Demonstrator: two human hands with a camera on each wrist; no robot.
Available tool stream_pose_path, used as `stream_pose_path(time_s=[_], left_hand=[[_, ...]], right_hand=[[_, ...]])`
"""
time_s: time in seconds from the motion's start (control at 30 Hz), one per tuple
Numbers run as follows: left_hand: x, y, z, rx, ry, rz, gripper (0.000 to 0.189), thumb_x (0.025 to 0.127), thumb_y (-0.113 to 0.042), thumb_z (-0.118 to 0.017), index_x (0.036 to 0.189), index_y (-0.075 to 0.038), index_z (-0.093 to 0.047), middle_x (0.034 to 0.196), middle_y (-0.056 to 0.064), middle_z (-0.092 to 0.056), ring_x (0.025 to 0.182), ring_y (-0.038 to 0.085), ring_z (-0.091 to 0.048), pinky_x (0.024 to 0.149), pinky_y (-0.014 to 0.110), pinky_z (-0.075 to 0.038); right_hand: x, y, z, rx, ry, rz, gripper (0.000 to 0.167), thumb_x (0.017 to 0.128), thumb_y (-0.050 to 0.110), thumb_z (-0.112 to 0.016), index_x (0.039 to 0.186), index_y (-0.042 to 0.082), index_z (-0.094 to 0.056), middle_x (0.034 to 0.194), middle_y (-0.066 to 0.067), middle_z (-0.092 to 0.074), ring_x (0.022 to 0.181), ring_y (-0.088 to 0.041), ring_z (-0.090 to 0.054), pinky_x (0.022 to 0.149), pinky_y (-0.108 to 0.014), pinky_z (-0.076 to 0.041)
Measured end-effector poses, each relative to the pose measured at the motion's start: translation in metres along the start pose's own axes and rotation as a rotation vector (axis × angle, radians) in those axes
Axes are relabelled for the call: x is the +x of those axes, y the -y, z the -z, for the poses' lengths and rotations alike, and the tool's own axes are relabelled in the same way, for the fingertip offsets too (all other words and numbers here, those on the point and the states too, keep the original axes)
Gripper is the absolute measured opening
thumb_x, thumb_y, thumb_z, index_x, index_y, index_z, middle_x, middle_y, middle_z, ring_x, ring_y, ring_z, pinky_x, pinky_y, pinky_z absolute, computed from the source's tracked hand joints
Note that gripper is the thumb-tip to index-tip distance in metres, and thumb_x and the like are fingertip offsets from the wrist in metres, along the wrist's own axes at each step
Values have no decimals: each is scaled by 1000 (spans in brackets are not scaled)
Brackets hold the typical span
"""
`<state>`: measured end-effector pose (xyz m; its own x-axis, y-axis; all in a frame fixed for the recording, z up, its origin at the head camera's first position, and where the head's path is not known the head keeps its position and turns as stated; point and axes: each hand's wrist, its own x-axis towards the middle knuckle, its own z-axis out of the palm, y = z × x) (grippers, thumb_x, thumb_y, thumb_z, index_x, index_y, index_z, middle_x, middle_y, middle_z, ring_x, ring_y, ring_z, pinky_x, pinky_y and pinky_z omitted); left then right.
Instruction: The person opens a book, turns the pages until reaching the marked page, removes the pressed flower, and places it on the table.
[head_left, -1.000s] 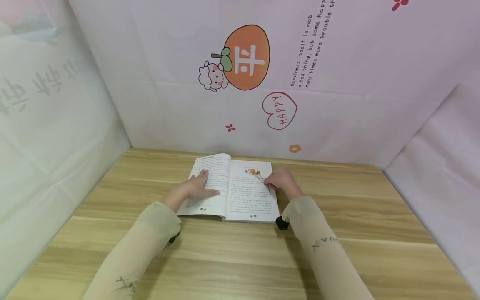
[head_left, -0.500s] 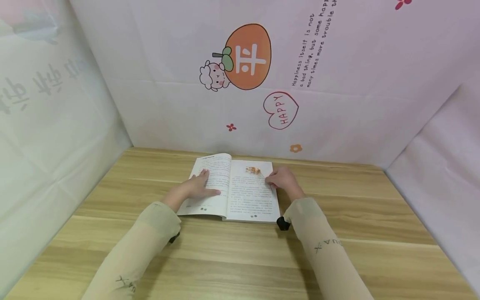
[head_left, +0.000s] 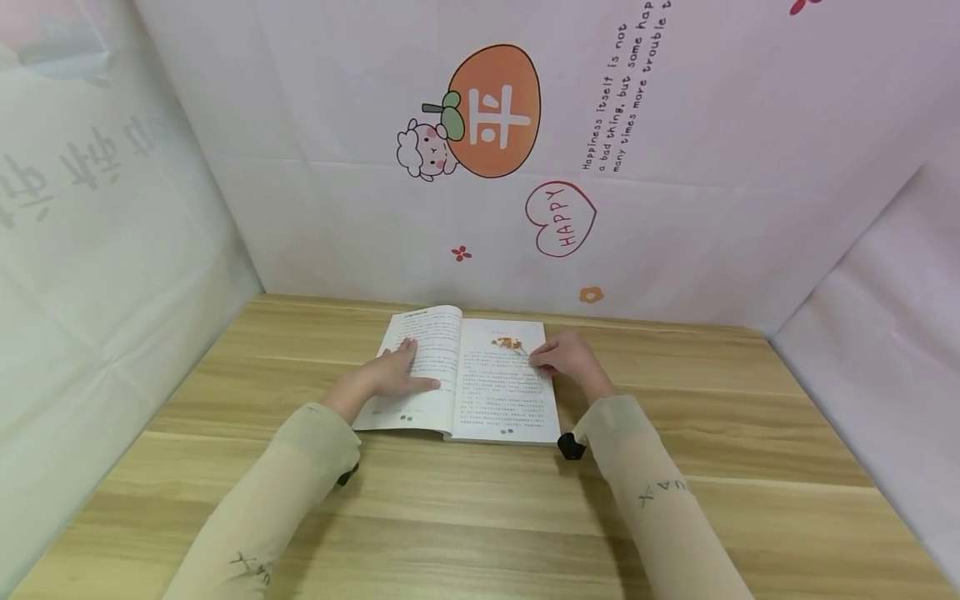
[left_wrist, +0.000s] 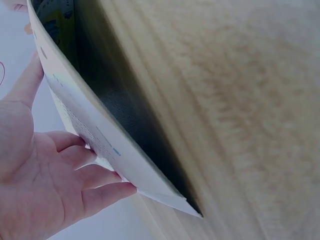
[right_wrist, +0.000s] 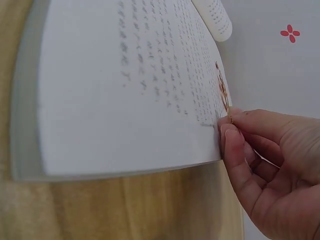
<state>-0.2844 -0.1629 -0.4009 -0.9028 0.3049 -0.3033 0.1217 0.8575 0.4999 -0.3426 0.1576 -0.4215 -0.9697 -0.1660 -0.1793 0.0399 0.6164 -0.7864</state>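
An open book [head_left: 498, 408] with printed text lies on the wooden table. My left hand [head_left: 392, 372] rests on its left page, thumb and fingers spread; in the left wrist view the fingers [left_wrist: 100, 195] press against that page, whose outer edge stands off the table. At the right page's outer edge, my right hand [head_left: 570, 360] pinches the thin stem of a dried flower [head_left: 507, 342] between thumb and forefinger. The small orange blossoms lie over the upper part of the right page. In the right wrist view the dried flower [right_wrist: 223, 90] is seen edge-on beside the page.
The wooden table [head_left: 465, 533] extends in front of the book and to both sides. A pale printed backdrop [head_left: 337, 225] rises right behind the book, with similar white sheets [head_left: 150, 275] at the left and right.
The dried flower shifts and turns slightly in my right hand; its blossoms blurred half a second ago and are sharper now. My left hand has stayed on the left page.
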Motion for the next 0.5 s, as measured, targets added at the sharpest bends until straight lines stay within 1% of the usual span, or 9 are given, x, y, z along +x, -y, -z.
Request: stream_pose_path(time_s=[0.13, 0.27, 0.37, 0.5], left_hand=[[0, -1, 1, 3, 3, 3, 101, 101, -52, -60, 159, 11, -7, 166, 29, -1, 150, 54, -4, 123, 58, -10], [-2, -2, 1, -1, 7, -3, 102, 100, -53, -60, 158, 12, -6, 166, 30, 0, 150, 54, -4, 123, 57, -9], [-2, -2, 1, -3, 7, -9, 102, 100, -53, -60, 158, 12, -5, 166, 30, 0, 150, 53, -4, 123, 56, -9], [-3, -3, 1, -6, 2, -4, 101, 101, -51, -60, 159, 11, -5, 166, 29, 1, 151, 52, -3, 123, 55, -9]], right_hand=[[-1, -2, -1, 74, 5, -23, 20, 97, 9, -72, 108, -7, -76, 85, -8, -75, 69, -10, -66, 68, -23, -56], [-4, -4, 2, 127, -13, -26, 23, 98, 8, -70, 113, -9, -74, 96, -13, -75, 74, -11, -66, 71, -24, -57], [-7, -7, 7, 116, -35, 10, 26, 99, 9, -68, 116, -10, -72, 99, -14, -75, 77, -11, -65, 75, -25, -57], [-12, -10, 17, 94, -63, 39, 28, 101, 11, -67, 118, -10, -71, 96, -13, -75, 77, -10, -65, 76, -25, -56]])
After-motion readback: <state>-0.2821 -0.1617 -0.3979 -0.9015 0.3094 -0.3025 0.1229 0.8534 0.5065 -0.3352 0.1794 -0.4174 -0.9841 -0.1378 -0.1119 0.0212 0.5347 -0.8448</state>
